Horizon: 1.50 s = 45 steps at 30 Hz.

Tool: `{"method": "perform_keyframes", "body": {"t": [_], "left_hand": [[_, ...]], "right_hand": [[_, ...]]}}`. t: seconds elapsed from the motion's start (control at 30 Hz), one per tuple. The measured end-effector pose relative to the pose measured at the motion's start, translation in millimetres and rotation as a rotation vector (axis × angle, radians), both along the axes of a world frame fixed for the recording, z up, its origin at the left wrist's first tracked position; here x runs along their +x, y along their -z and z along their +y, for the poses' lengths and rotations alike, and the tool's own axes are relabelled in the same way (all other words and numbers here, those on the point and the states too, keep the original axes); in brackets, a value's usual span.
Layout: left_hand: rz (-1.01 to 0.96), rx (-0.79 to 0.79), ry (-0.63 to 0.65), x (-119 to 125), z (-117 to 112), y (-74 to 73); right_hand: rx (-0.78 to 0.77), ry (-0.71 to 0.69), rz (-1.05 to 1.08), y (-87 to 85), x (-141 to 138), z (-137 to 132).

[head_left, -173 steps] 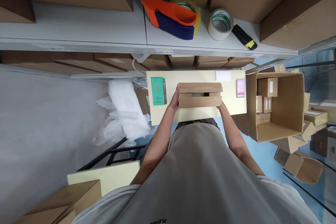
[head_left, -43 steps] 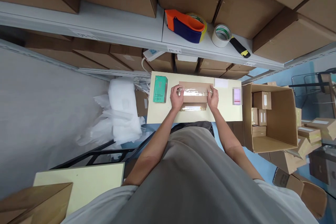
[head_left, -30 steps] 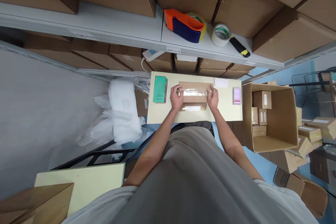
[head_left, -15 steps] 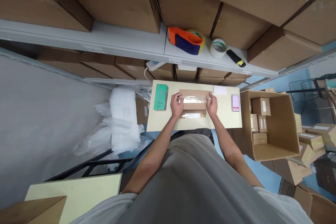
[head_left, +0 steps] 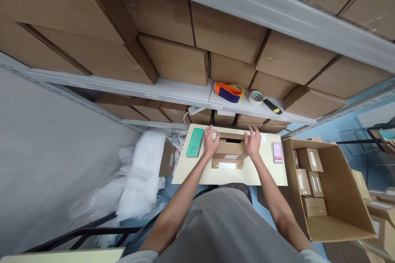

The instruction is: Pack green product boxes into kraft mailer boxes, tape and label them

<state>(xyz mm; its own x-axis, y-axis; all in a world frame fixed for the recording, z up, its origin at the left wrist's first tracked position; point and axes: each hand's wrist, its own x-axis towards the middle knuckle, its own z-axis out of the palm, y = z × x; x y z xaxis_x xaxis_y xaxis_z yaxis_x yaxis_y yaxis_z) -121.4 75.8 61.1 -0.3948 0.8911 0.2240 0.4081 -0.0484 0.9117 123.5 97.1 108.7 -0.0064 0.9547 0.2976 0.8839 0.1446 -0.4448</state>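
A small cardboard box (head_left: 230, 149) stands on the pale table, its far top flap (head_left: 233, 135) raised and a dark gap showing beneath. My left hand (head_left: 211, 143) grips that flap's left end between thumb and curled fingers. At the right end, my right hand (head_left: 253, 143) has its thumb against the flap and its fingers stretched behind it. Close to the near side lies a taped cardboard piece with a white label (head_left: 227, 165); whether it is a separate box I cannot tell. Left of my left hand is a green box (head_left: 194, 142).
The table (head_left: 262, 174) also bears a pink-and-white pack (head_left: 277, 153). To the right stands a large open carton (head_left: 345, 189) with several small boxes. Ahead, the shelf (head_left: 185, 91) holds an orange-and-purple tape dispenser (head_left: 228, 92), a tape roll (head_left: 256, 98) and a utility knife (head_left: 273, 106). Bubble wrap (head_left: 145, 176) hangs left.
The box's taped top was closed and facing me; now its far flap stands up, lifted at both ends by my hands. The view has tilted upward, showing more shelf.
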Motion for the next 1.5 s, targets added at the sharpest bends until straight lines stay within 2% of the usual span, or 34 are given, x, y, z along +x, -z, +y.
{"method": "perform_keyframes", "body": {"t": [0.1, 0.2, 0.3, 0.4, 0.57, 0.67, 0.77, 0.87, 0.97, 1.03, 1.13, 1.27, 1.5], "left_hand": [[0.006, 0.181, 0.016, 1, 39, -48.2], [-0.001, 0.319, 0.005, 3, 72, -95.0], [-0.018, 0.395, 0.006, 3, 87, -126.1], [-0.034, 0.396, 0.003, 1, 88, -142.1], [-0.046, 0.374, 0.041, 0, 72, -153.8], [-0.064, 0.393, 0.117, 0, 45, -150.5], [-0.128, 0.342, 0.164, 1, 4, -138.0], [-0.197, 0.236, 0.174, 6, -39, -123.7], [-0.236, 0.134, 0.214, 14, -72, -114.2], [-0.256, 0.090, 0.246, 18, -87, -110.9], [-0.278, 0.062, 0.277, 22, -103, -108.5], [-0.246, 0.053, 0.308, 23, -115, -109.1], [-0.119, 0.087, 0.287, 22, -124, -116.8]], "right_hand": [[0.151, -0.145, -0.113, -65.5, -41, 55], [0.155, -0.271, -0.283, -119.4, -86, 107], [0.011, -0.301, -0.428, -145.6, -118, 137], [-0.091, -0.283, -0.475, -153.8, -133, 151], [-0.149, -0.316, -0.368, -159.0, -130, 158], [-0.143, -0.326, -0.241, -149.1, -114, 141], [-0.128, -0.392, 0.163, -126.5, -90, 97], [-0.189, -0.483, 0.609, -103.9, -68, 34], [-0.301, -0.457, 0.855, -90.1, -57, -24], [-0.364, -0.408, 0.932, -84.3, -54, -52], [-0.403, -0.335, 0.992, -77.2, -51, -77], [-0.418, -0.298, 1.000, -72.9, -46, -94], [-0.452, -0.304, 1.017, -75.9, -47, -114]]}}
